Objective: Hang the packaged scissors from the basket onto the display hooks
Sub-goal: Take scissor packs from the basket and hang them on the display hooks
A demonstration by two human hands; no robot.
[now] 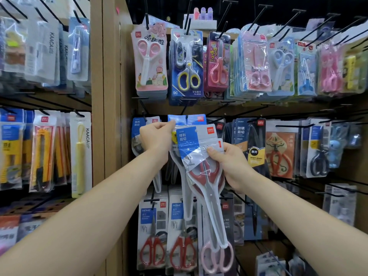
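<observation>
At the middle row of the rack, fingers of the left hand (157, 136) pinch the top corner of a blue-carded pack (187, 119) hanging there. Just beside it, the right hand (229, 162) grips several red-handled packaged scissors (201, 156), thumb pressed across their front. Other scissor packs (187, 64) hang on the row above.
</observation>
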